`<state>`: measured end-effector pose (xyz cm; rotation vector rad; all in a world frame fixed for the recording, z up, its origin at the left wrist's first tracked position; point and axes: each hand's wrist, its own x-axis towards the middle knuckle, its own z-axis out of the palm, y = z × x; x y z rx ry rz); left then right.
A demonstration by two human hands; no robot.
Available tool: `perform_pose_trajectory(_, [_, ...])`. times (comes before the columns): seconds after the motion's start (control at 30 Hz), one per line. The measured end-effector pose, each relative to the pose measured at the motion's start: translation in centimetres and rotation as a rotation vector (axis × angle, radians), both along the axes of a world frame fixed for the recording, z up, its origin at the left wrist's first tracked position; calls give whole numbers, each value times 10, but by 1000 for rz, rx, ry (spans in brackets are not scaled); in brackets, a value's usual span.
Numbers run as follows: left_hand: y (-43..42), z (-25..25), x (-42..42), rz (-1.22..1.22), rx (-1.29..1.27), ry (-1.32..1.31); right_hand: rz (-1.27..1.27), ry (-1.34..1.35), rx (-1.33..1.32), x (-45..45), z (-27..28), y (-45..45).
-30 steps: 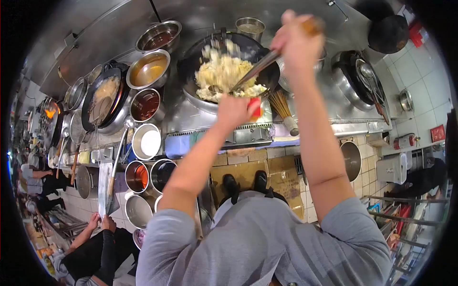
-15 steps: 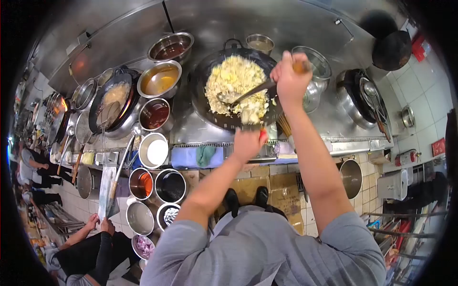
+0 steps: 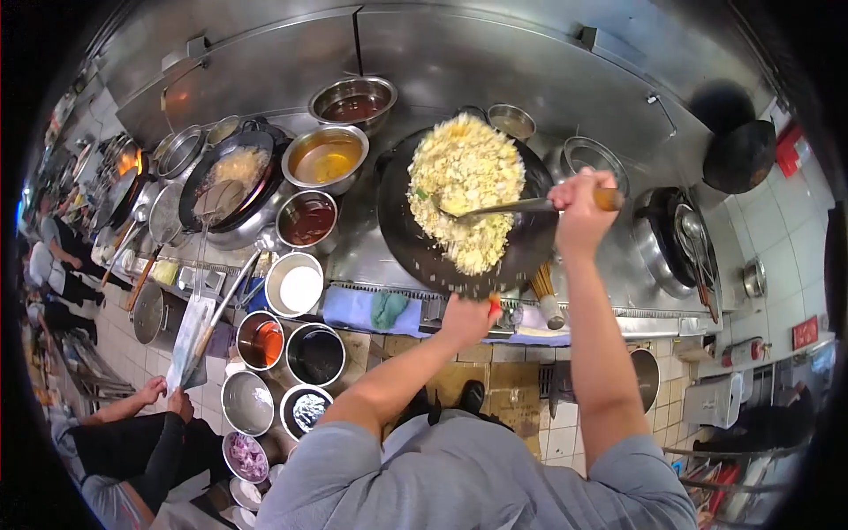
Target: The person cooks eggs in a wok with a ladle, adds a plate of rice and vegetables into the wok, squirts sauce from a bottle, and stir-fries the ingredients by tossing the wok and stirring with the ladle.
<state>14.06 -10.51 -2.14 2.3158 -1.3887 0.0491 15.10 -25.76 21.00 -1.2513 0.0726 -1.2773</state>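
The left hand (image 3: pixel 468 320) grips the wok (image 3: pixel 405 237) at its near rim. The right hand (image 3: pixel 581 210) clasps a ladle (image 3: pixel 514 208) dipped in rice (image 3: pixel 466 177)

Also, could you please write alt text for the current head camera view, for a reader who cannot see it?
A person's right hand holds a ladle in what looks like egg fried rice in a black wok, while the left hand grips the wok's near side. Metal bowls of liquid stand to the left.

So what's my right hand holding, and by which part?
Your right hand holds the ladle by its handle, the wooden end sticking out past the fist.
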Motion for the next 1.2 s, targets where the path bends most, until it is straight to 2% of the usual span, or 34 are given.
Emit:
perform_pose_trajectory(0.03, [15,1,-11,-85,82,116,31,58,41,-8,15,-1])
perform_pose_trajectory(0.1, [23,79,-15,-134,138,139,236,238,151,-27,55,-3])
perform_pose_trajectory(0.13, [25,115,-12,-189,203,166,219,235,106,-35,74,-3])
perform_pose_trajectory(0.2, [8,152,20,-166,-75,-25,166,108,49,-44,107,12])
perform_pose_trajectory(0.27, [-23,135,49,-122,-147,-100,106,87,87,-22,86,5])
perform_pose_trajectory(0.3, [-29,113,51,-96,-156,-95,-23,108,76,-2,59,9])
perform_pose_trajectory(0.37, [-25,37,27,-6,-195,-64,-21,31,6,13,3,0])
perform_pose_trajectory(0.4, [-17,15,11,89,-233,-37,0,-8,12,11,-4,-3])
perform_pose_trajectory(0.43, [2,6,-6,9,-133,-3,-5,-8,9,5,3,-5])
perform_pose_trajectory(0.47, [17,2,-14,-69,-32,33,53,43,83,-5,18,-9])
perform_pose_trajectory(0.5, [19,23,-14,-70,-38,33,112,94,153,-15,37,-14])
perform_pose_trajectory(0.57, [28,105,-15,-203,161,105,202,232,139,-38,75,-12])
perform_pose_trajectory(0.6, [20,143,4,-214,208,143,114,185,120,-49,95,-5])
perform_pose_trajectory(0.67, [-6,139,42,-193,-131,115,16,47,50,-52,107,16])
perform_pose_trajectory(0.73, [-31,112,66,-167,-86,-1,-92,73,-6,-14,60,6])
perform_pose_trajectory(0.8, [-33,47,46,-22,-239,37,-24,27,-3,34,13,-4])
perform_pose_trajectory(0.83, [-34,16,32,47,-212,13,-25,21,-11,48,23,-13])
perform_pose_trajectory(0.87, [-22,9,25,-7,-87,92,17,-15,-7,55,35,-26])
perform_pose_trajectory(0.9, [-4,2,9,-70,-146,16,62,-48,-4,57,47,-37])
perform_pose_trajectory(0.97, [-3,18,22,-119,-228,-92,141,-49,34,64,86,-57])
perform_pose_trajectory(1.03, [-9,55,39,-106,-85,30,215,-18,3,66,129,-65])
perform_pose_trajectory(1.07, [-18,57,59,-95,-34,36,210,-11,-24,65,152,-64])
perform_pose_trajectory(1.13, [-31,38,86,-52,-184,31,207,7,-78,52,192,-63])
perform_pose_trajectory(1.2, [-39,19,94,0,-226,8,150,-21,-127,37,216,-52])
